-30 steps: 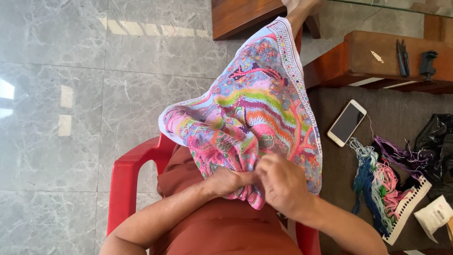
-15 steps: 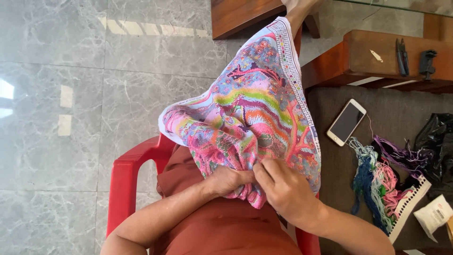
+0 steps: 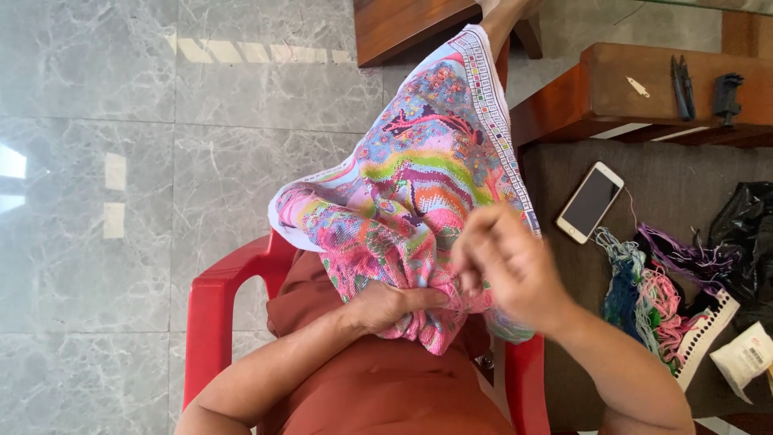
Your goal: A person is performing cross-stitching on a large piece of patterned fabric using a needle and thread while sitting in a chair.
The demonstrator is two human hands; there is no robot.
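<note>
- On your lap: cross-stitch canvas (image 3: 419, 185), mostly stitched in colour.
- Left hand (image 3: 386, 306) grips its bunched edge.
- Right hand (image 3: 507, 266) fingertips pinched, blurred; thread not visible.

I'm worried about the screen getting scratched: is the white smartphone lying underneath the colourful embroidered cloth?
No, the white smartphone lies uncovered on the dark grey cushion, apart from the colourful embroidered cloth.

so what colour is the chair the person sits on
Red plastic chair, seen best in the head view; its armrest shows beside the left hand gripping the multicoloured embroidery cloth.
</note>
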